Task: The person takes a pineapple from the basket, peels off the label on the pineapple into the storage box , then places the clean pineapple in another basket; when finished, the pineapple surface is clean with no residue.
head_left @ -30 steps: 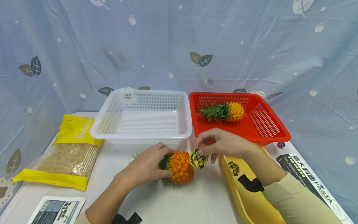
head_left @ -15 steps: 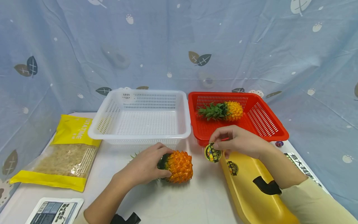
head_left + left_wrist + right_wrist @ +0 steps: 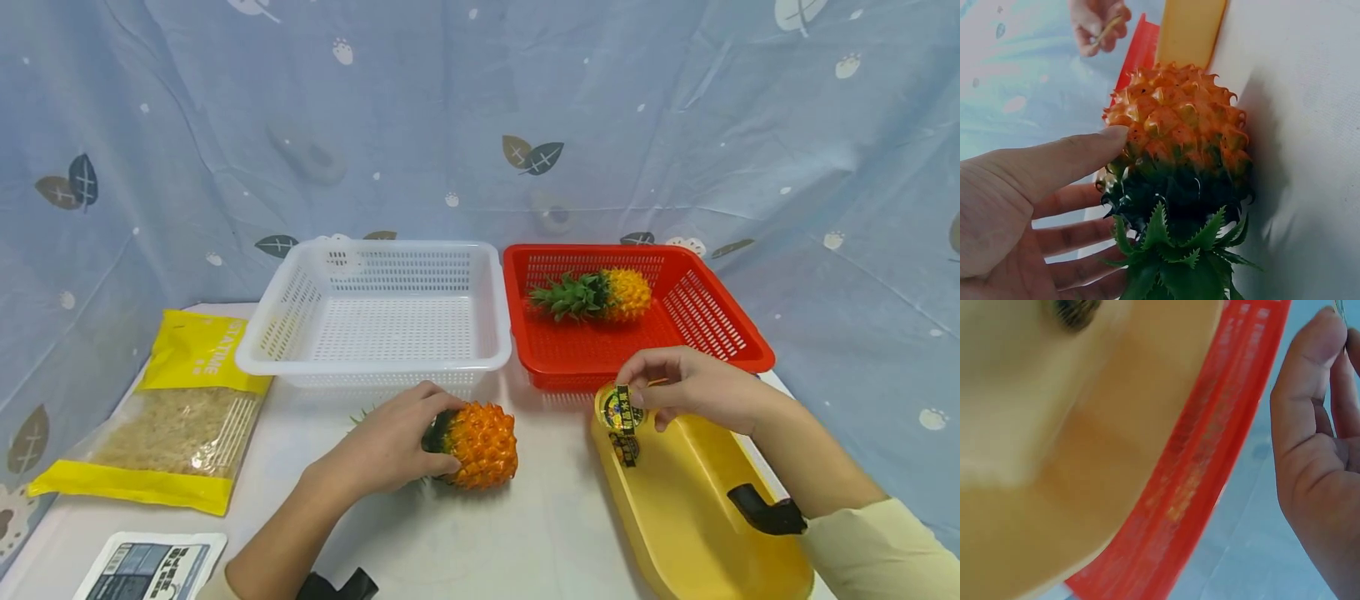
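On the table, an orange toy-like pineapple [image 3: 482,446] lies with its green crown pointing left. My left hand [image 3: 401,437] holds it around the dark neck; in the left wrist view the thumb [image 3: 1104,145] presses on its knobbly skin. Between thumb and fingers of my right hand [image 3: 693,387] is pinched a round black-and-yellow sticker [image 3: 617,407], over the near-left rim of the yellow tray [image 3: 697,508]. Just below it, a similar sticker [image 3: 624,451] sits on the tray's inner wall. Only an edge of the pinched one shows in the right wrist view.
A white basket [image 3: 375,367] stands at the back. Beside it, a red basket [image 3: 645,342] contains a yellow pineapple [image 3: 628,293]. At left lie a yellow pasta bag [image 3: 183,417] and a flat printed pack [image 3: 153,567].
My right hand has moved right with the sticker, away from the orange pineapple to above the yellow tray's rim. The left hand stays on the pineapple.
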`<action>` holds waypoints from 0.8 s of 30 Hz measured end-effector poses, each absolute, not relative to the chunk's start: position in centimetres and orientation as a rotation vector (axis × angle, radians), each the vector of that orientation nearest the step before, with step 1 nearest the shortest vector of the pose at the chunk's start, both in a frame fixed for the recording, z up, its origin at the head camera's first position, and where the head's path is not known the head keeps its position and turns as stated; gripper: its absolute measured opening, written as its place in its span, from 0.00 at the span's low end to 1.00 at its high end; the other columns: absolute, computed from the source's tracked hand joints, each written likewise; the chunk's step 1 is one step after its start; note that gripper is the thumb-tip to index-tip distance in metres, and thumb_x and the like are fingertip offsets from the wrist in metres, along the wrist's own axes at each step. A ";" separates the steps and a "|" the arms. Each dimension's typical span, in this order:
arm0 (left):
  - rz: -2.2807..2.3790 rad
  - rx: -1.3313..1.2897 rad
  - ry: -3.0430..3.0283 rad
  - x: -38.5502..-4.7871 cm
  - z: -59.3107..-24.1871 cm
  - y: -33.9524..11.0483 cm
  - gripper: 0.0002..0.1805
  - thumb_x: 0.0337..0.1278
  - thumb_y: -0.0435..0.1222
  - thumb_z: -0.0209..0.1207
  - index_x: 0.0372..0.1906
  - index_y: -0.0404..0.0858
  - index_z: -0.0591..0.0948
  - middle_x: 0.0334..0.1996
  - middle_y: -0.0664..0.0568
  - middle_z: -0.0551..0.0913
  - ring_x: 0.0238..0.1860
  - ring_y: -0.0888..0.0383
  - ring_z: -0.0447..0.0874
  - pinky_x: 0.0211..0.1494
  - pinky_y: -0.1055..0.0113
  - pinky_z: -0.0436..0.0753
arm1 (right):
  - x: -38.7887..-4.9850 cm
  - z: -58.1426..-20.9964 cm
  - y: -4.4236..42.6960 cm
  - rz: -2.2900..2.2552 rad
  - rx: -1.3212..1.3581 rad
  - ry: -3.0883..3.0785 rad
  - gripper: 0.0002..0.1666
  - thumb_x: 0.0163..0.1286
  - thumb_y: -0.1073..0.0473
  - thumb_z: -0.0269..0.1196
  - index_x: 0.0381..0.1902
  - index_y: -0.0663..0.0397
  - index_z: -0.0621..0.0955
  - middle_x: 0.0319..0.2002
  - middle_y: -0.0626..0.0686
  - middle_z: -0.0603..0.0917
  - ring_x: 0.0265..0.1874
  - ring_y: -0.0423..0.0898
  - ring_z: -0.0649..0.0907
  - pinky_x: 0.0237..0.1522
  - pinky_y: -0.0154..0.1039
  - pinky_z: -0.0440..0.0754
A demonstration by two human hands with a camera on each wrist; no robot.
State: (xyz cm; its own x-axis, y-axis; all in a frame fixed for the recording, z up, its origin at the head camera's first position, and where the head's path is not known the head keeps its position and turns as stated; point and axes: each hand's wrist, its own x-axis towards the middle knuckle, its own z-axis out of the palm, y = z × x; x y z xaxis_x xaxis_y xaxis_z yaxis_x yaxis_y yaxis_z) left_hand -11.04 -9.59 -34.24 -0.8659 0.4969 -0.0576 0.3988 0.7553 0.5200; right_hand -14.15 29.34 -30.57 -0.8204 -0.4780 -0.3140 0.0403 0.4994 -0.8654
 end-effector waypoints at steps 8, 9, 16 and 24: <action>0.756 0.685 2.753 -11.0 -34.1 -9.5 0.34 0.48 0.42 0.78 0.63 0.44 0.81 0.58 0.53 0.80 0.60 0.52 0.80 0.68 0.50 0.80 | -14.0 -32.1 32.8 -1.256 -0.343 2.178 0.15 0.75 0.60 0.63 0.53 0.64 0.79 0.37 0.51 0.82 0.37 0.52 0.83 0.38 0.47 0.90; 0.756 0.687 2.752 -11.0 -34.1 -9.5 0.34 0.48 0.42 0.78 0.63 0.44 0.81 0.58 0.53 0.80 0.60 0.52 0.80 0.68 0.50 0.80 | -14.0 -32.3 33.1 -1.246 -0.342 2.177 0.15 0.75 0.60 0.62 0.53 0.65 0.79 0.37 0.51 0.82 0.36 0.52 0.83 0.37 0.48 0.90; 0.752 0.700 2.747 -11.1 -34.2 -9.5 0.34 0.49 0.42 0.78 0.63 0.43 0.81 0.57 0.53 0.81 0.59 0.52 0.80 0.67 0.50 0.80 | -13.8 -34.0 33.6 -1.041 -0.301 2.305 0.11 0.72 0.64 0.63 0.50 0.60 0.79 0.34 0.53 0.78 0.32 0.51 0.82 0.35 0.47 0.90; 0.759 0.691 2.741 -11.2 -34.1 -9.6 0.33 0.49 0.43 0.78 0.63 0.44 0.81 0.57 0.53 0.81 0.59 0.52 0.80 0.67 0.50 0.80 | -13.4 -34.8 33.0 -0.905 -0.282 2.393 0.10 0.66 0.69 0.64 0.45 0.58 0.78 0.33 0.53 0.75 0.29 0.50 0.83 0.30 0.42 0.89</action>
